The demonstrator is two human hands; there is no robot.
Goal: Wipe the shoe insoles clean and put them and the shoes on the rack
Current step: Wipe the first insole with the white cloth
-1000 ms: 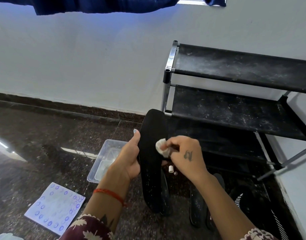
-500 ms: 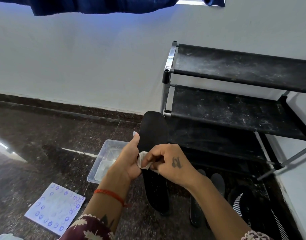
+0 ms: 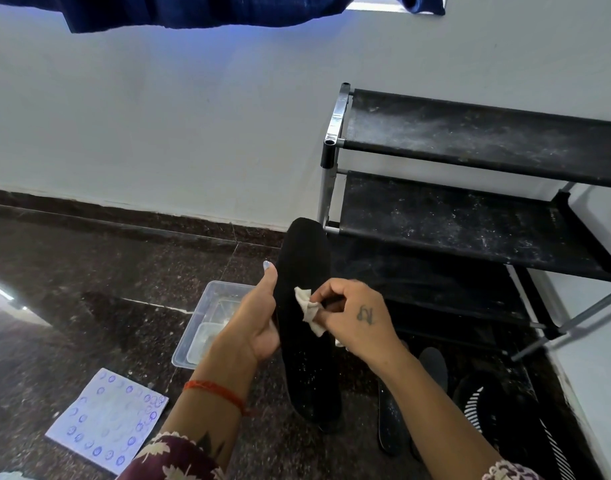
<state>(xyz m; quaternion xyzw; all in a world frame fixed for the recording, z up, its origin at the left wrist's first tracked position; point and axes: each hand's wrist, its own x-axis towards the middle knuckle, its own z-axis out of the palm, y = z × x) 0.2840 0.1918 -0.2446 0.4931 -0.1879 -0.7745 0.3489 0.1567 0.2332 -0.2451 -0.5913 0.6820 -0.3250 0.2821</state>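
The left hand (image 3: 253,323) grips a long black insole (image 3: 305,327) by its left edge, thumb up along the side, holding it raised in front of the lower tiers of the dusty black shoe rack (image 3: 470,216); the right hand (image 3: 352,315) pinches a small white cloth (image 3: 309,308) against the insole's upper face. On the dark stone floor (image 3: 89,289) lie a clear plastic tub (image 3: 210,317) behind the left hand, a patterned blue-and-white sheet (image 3: 108,419) at lower left, and another insole (image 3: 390,424) beside a black striped shoe (image 3: 498,407) under the right forearm.
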